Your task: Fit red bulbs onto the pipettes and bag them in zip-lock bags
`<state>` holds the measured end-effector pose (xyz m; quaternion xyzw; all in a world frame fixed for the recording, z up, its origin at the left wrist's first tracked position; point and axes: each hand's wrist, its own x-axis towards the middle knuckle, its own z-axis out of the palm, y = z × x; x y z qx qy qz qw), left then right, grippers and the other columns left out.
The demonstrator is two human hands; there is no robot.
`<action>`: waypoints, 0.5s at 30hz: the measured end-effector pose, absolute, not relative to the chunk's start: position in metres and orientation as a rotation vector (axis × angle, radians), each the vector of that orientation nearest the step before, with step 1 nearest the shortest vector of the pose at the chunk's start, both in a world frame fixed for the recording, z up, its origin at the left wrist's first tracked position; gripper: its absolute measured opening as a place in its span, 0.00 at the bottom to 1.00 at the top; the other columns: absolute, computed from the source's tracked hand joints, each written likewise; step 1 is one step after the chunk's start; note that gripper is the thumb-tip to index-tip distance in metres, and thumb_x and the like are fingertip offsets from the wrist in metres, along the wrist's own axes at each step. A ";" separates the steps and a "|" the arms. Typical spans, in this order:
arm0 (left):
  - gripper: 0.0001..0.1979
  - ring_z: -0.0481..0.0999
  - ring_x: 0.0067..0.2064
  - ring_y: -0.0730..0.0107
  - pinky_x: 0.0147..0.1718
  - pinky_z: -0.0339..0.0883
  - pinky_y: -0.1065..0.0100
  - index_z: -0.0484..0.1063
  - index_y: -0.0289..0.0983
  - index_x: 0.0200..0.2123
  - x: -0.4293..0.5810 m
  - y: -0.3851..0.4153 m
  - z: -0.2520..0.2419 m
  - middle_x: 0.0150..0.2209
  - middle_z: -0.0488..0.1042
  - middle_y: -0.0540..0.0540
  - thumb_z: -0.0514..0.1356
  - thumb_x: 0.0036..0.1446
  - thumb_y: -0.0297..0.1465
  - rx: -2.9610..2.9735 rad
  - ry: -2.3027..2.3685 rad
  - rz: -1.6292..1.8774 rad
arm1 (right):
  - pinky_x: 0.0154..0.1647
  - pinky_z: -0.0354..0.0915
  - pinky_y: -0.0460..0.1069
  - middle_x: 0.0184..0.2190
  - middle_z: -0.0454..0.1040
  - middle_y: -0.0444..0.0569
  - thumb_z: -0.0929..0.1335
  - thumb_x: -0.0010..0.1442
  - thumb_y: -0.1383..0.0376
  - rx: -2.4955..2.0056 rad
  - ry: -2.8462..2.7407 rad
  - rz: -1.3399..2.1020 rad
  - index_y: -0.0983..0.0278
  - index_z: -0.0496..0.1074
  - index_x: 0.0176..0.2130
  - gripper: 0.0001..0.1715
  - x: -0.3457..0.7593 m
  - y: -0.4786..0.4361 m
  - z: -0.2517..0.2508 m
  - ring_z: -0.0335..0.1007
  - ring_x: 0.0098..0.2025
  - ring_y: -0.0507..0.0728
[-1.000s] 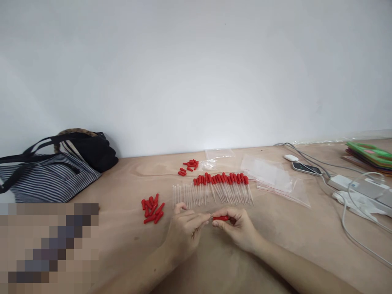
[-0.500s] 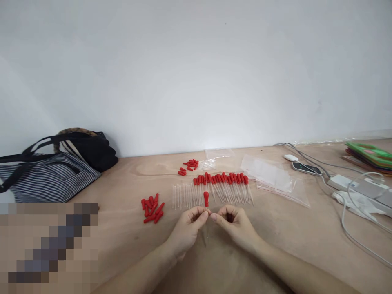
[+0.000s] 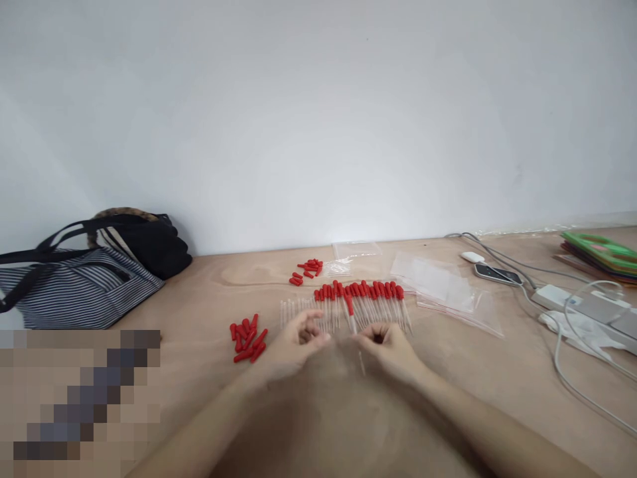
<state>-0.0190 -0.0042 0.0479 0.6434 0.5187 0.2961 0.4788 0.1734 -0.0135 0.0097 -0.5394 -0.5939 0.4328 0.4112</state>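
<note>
Between thumb and fingers my right hand (image 3: 385, 345) pinches a glass dropper (image 3: 349, 305) with a red rubber bulb on top, its thin tip pointing down toward me. My left hand (image 3: 301, 342) is apart from it, thumb and fingers spread with nothing between them. Just beyond the hands lies a row of droppers fitted with red bulbs (image 3: 371, 289). At the row's left end are several bare glass tubes (image 3: 291, 311), partly hidden by my left hand. Loose red rubber bulbs (image 3: 247, 337) lie in a pile left of my left hand.
Another small pile of red bulbs (image 3: 309, 268) lies near the wall, beside a clear bag of glass tubes (image 3: 341, 267). Clear plastic bags (image 3: 438, 284) are at the right. Farther right are a phone-like device (image 3: 497, 273), cables and a power strip (image 3: 587, 307). A striped bag (image 3: 89, 285) stands left.
My left hand has let go of the dropper and moved left, its fingers opening. My right hand holds the dropper, now slightly farther right and tilted.
</note>
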 end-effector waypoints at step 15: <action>0.09 0.70 0.21 0.68 0.20 0.58 0.72 0.71 0.34 0.21 -0.138 0.060 0.063 0.16 0.71 0.51 0.59 0.36 0.35 1.859 1.933 0.317 | 0.31 0.60 0.51 0.27 0.75 0.55 0.63 0.46 0.61 -2.137 -1.752 0.317 0.65 0.72 0.22 0.12 0.166 0.052 0.023 0.71 0.33 0.62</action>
